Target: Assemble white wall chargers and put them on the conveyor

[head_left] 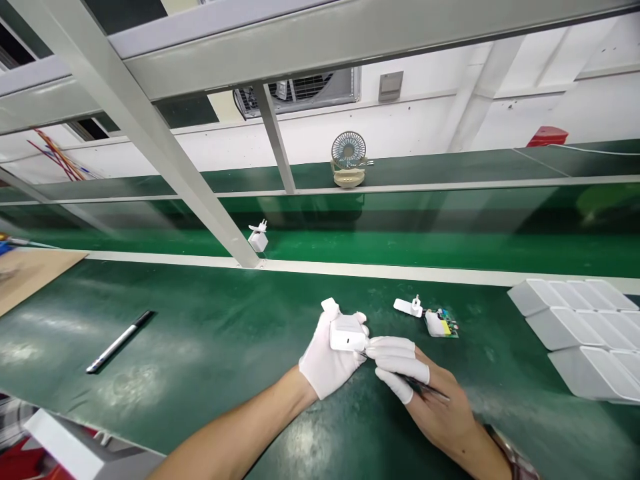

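A white charger case (346, 332) with a small slot in its end rests in my left hand (320, 367), which wears a white glove and has its fingers curled round it. My right hand (437, 400), with white covers on several fingers, holds slim dark tweezers (425, 387). Their tip reaches the lower right edge of the case, where the fingers partly hide it. Farther right on the green bench lie a white plug piece (408, 307) and a small circuit board (443, 324) with yellow and white parts, apparently joined by a short lead.
White bins (575, 327) stand at the right. A pen (120, 341) lies on the left of the bench (225, 320). Behind the slanted metal post (200, 193) sits another white charger (258, 237). A small fan (349, 159) stands on the back shelf; cardboard (35, 273) lies far left.
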Demonstrator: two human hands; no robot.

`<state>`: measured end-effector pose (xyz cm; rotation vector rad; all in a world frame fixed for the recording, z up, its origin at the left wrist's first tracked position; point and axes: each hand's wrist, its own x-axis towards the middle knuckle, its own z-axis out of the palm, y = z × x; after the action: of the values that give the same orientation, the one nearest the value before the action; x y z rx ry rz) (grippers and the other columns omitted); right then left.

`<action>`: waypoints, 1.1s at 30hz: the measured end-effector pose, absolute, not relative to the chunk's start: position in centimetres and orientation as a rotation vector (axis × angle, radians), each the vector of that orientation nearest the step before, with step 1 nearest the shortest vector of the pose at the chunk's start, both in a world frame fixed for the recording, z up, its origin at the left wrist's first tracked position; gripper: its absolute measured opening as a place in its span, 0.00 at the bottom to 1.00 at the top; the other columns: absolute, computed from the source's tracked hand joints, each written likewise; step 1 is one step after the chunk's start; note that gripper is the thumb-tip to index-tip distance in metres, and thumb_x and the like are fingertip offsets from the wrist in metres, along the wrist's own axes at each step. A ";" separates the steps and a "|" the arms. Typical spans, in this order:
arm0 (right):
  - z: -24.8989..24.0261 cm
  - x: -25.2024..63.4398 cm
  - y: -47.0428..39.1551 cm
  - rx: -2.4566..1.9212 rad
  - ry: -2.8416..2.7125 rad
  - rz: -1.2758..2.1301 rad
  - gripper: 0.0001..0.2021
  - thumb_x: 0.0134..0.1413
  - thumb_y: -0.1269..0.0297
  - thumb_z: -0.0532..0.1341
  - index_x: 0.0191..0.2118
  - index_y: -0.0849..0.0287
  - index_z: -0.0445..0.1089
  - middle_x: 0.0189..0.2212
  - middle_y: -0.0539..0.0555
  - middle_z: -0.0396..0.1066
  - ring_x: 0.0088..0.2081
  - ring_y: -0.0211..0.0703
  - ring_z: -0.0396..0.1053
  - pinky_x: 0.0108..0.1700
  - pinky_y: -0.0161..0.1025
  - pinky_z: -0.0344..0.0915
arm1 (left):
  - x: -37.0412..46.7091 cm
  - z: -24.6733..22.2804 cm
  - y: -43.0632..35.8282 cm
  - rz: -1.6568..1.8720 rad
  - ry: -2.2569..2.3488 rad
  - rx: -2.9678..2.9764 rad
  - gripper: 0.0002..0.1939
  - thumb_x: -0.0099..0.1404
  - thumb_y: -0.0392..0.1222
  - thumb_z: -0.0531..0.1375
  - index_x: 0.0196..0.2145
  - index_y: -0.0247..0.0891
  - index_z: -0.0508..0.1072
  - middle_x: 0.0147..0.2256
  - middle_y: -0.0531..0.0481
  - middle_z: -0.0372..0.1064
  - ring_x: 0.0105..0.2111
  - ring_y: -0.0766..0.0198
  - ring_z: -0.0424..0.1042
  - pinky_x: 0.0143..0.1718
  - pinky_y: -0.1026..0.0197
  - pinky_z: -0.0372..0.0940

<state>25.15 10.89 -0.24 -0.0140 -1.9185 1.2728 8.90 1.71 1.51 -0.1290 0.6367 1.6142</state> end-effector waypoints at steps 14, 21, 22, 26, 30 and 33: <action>0.1 25.4 10.8 0.031 -2.007 1.127 0.26 0.58 0.82 0.62 0.59 0.53 0.69 0.51 0.59 0.76 0.57 0.55 0.71 0.54 0.54 0.74 | 9.4 1.4 1.6 1.588 0.690 -0.094 0.25 0.68 0.60 0.58 0.41 0.31 0.75 0.31 0.45 0.73 0.30 0.62 0.74 0.32 0.61 0.67; -0.3 25.9 10.8 0.075 -2.078 1.055 0.30 0.57 0.85 0.61 0.62 0.55 0.65 0.54 0.60 0.73 0.61 0.58 0.67 0.58 0.60 0.70 | 9.6 1.0 1.5 1.632 0.787 -0.051 0.20 0.67 0.53 0.60 0.43 0.30 0.75 0.32 0.45 0.73 0.30 0.63 0.74 0.33 0.63 0.67; -0.3 26.0 10.8 0.079 -2.083 1.047 0.30 0.56 0.85 0.61 0.62 0.55 0.65 0.55 0.61 0.73 0.61 0.58 0.66 0.58 0.60 0.70 | 9.7 1.1 1.5 1.639 0.815 -0.043 0.20 0.67 0.53 0.61 0.43 0.30 0.75 0.31 0.45 0.73 0.29 0.63 0.73 0.32 0.63 0.67; -0.4 26.1 10.6 0.093 -2.091 1.046 0.30 0.56 0.86 0.61 0.62 0.57 0.65 0.55 0.63 0.72 0.62 0.59 0.65 0.58 0.60 0.70 | 9.9 1.5 1.5 1.688 0.932 -0.023 0.20 0.64 0.53 0.63 0.42 0.30 0.75 0.30 0.45 0.73 0.27 0.64 0.73 0.27 0.66 0.65; -0.4 25.9 10.4 0.094 -2.102 1.065 0.28 0.57 0.85 0.61 0.61 0.57 0.66 0.54 0.63 0.72 0.61 0.59 0.66 0.57 0.58 0.71 | 10.2 1.5 1.4 1.752 1.051 0.056 0.19 0.63 0.52 0.64 0.41 0.31 0.76 0.29 0.46 0.73 0.24 0.66 0.71 0.19 0.69 0.57; -0.3 25.7 10.4 0.097 -2.082 1.105 0.27 0.57 0.84 0.62 0.60 0.56 0.67 0.52 0.61 0.74 0.60 0.57 0.68 0.58 0.59 0.70 | 10.4 1.3 1.4 1.775 1.095 0.092 0.17 0.60 0.48 0.65 0.39 0.31 0.76 0.27 0.46 0.73 0.23 0.67 0.70 0.17 0.70 0.53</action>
<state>25.68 10.35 -0.31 0.0972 -2.0821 1.1054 10.39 1.36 1.26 0.0922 1.0953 1.7750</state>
